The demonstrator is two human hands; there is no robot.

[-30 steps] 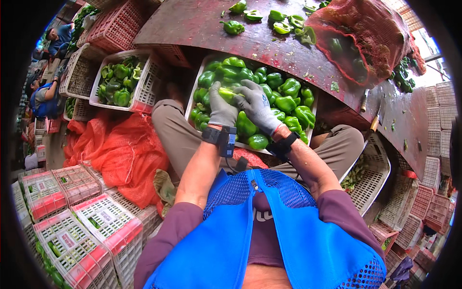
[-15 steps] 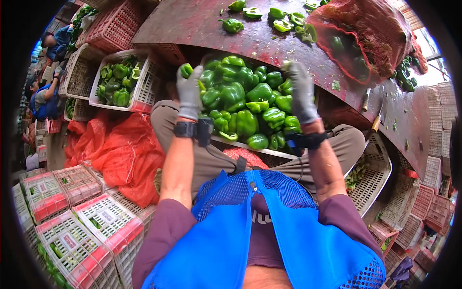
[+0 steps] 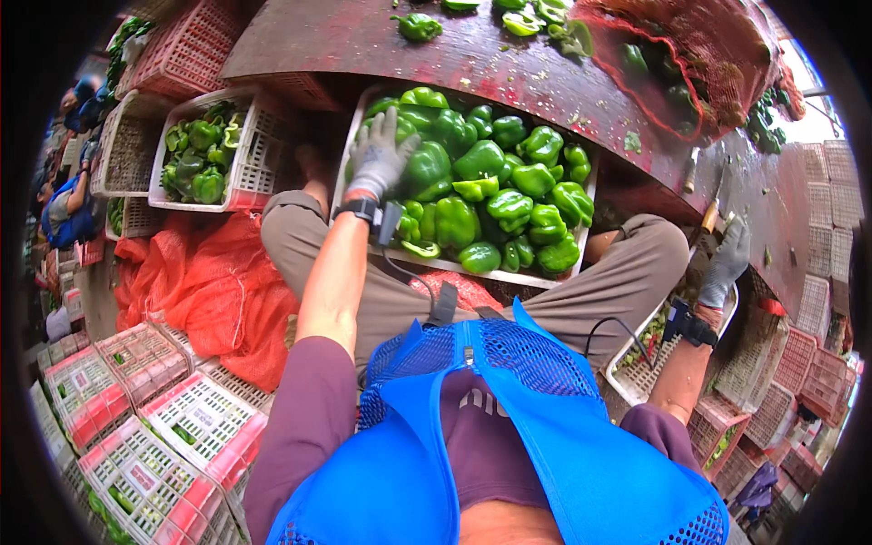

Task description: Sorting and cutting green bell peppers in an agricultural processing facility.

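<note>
My left hand point(image 3: 380, 156), in a grey glove, lies with spread fingers on green bell peppers point(image 3: 483, 162) at the left side of a full white crate point(image 3: 345, 163) between my legs. Out to the right, my gloved right hand point(image 3: 727, 262) is above a slatted crate point(image 3: 636, 374) with green scraps in its bottom. Its fingers stretch away from me and nothing shows in them. A knife point(image 3: 711, 215) with an orange-brown handle lies at the table edge just beside those fingers. Another knife point(image 3: 691, 171) rests a little to its left.
Pepper halves and a whole pepper point(image 3: 419, 27) lie on the dark table point(image 3: 363, 45). A red mesh sack point(image 3: 677, 64) of peppers leans at the far right. Left of me stand a crate of peppers point(image 3: 202, 154), a heap of orange-red netting point(image 3: 204, 295) and lidded crates point(image 3: 150, 481).
My right hand has swung from the pepper crate out to the right, beside the knife. My left hand, which held a green pepper, now spreads over the peppers.
</note>
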